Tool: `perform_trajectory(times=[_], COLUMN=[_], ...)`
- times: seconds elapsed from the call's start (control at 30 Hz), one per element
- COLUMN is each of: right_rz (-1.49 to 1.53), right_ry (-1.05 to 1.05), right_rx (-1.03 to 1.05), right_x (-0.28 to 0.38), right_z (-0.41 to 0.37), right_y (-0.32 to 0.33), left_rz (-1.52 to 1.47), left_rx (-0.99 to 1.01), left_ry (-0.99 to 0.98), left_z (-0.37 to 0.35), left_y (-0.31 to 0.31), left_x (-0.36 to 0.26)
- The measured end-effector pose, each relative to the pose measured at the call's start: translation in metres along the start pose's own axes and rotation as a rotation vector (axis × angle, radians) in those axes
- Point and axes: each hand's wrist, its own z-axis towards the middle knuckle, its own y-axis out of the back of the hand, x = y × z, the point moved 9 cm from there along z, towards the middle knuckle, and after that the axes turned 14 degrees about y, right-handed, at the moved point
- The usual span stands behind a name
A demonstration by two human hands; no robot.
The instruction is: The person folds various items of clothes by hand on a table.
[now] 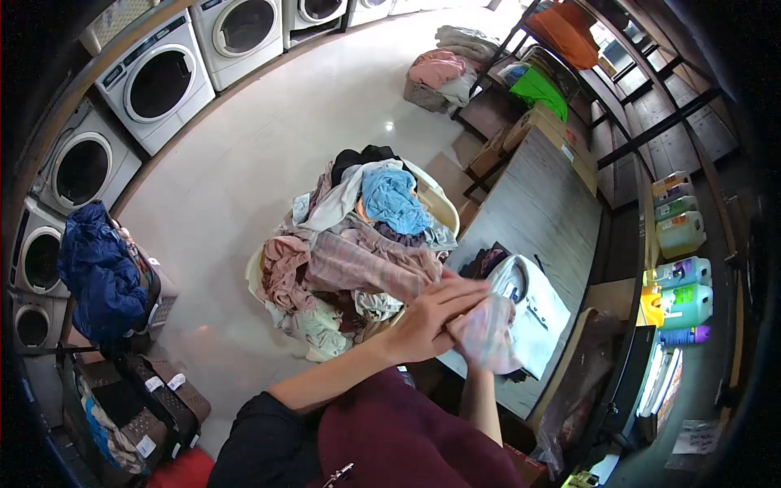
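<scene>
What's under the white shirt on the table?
A dark garment pokes out from under the white shirt at its far edge. How far it runs beneath is hidden; a pink cloth covers the near side.

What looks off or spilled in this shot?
The basket is overfilled: the clothes heap rises well above its rim, and a pale garment hangs over the side toward the floor. Nothing looks damaged.
</scene>
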Motion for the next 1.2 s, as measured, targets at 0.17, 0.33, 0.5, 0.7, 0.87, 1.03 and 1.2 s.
perform_trajectory(times=[0.17, 0.33, 0.5, 0.7, 0.87, 1.03, 1.2], right_rz=[-0.177, -0.490, -0.310, -0.056, -0.133, -0.772, -0.855], right_ry=[0.003, 0.053, 0.411, 0.641, 0.391, -0.277, -0.027], right_rx=[-0.186, -0.335, -0.498, -0.559, -0.356, -0.587, -0.547], right_x=[0.048, 0.109, 0.180, 0.231, 0.177, 0.058, 0.054], right_z=[-0.005, -0.022, 0.005, -0.031, -0.081, -0.172, -0.127], right_y=[0.091, 0.171, 0.199, 0.266, 0.314, 0.379, 0.342], left_rz=[0.236, 0.755, 0.572, 0.305, 0.226, 0.349, 0.219], left_rx=[-0.112, 0.064, -0.201, -0.166, 0.341, 0.591, 0.203], left_ry=[0.198, 0.346, 0.282, -0.231, 0.164, 0.671, 0.693], left_z=[0.005, -0.033, 0.035, 0.066, 0.004, -0.072, -0.013], left_y=[0.050, 0.062, 0.123, 0.111, 0.018, -0.041, -0.082], left_x=[0.028, 0.134, 0.073, -0.072, -0.013, 0.100, 0.165])
